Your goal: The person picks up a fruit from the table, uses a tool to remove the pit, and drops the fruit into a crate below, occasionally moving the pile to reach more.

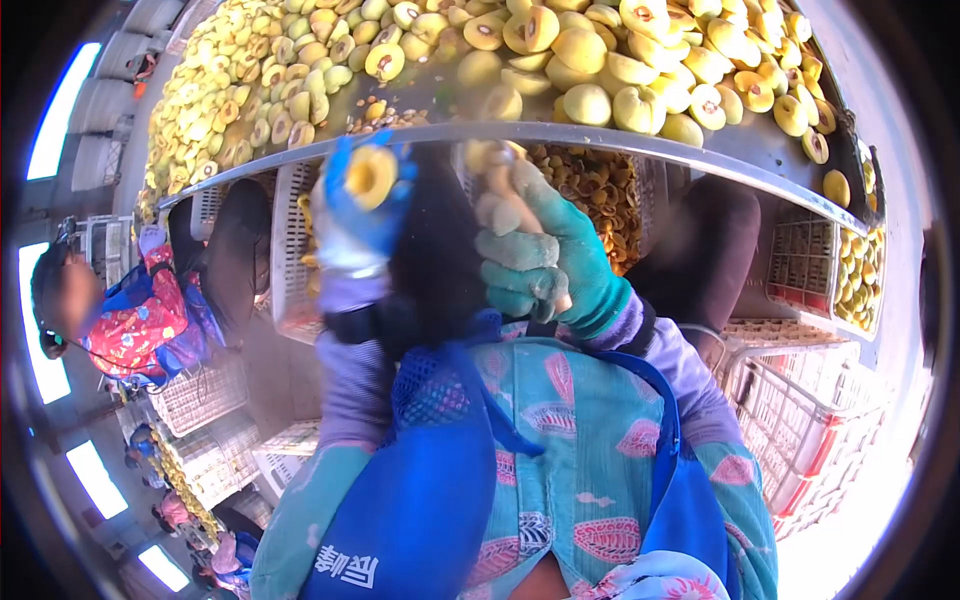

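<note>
My left hand (350, 230), in a blue and white glove, is closed around a halved yellow peach (371, 177) with its hollow cut side facing up. My right hand (565, 245), in a green-palmed knit glove, grips a wooden-handled tool (508, 190). The tool's upper end is blurred, so its tip cannot be made out. Both hands are raised over my lap, just on my side of the metal table's edge (470, 131). Heaps of halved peaches (590, 60) cover the tabletop beyond them. Several loose pits (385, 118) lie near the edge.
Under the table, a crate holds orange-brown fruit pieces (590, 190). A white crate (295, 240) stands by my left knee. Stacked crates (790, 420) are at my right, near a crate of peaches (855, 275). Another person (130, 320) sits at the left.
</note>
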